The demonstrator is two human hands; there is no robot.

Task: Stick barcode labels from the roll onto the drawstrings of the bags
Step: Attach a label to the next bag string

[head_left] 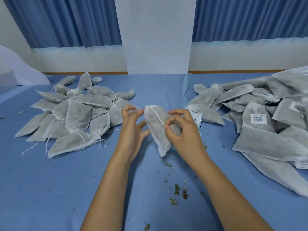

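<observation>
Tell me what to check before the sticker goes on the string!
1. String pulled out: ok. The right hand pinches the string on top of the bag.
2. Bag held steady: cannot tell. The left hand touches its side, but the grip is unclear.
3. Sticker ready in a hand: not ok. None shows.
4. Sticker roll close by: ok. It is just behind the right hand.
5. Bag has no sticker yet: ok on the side that shows.

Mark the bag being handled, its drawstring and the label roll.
held bag (156,133), head view, grey middle of the pouch.
drawstring (158,117), head view, mid-length of the white cord across the bag.
label roll (198,119), head view, printed barcode face.
</observation>
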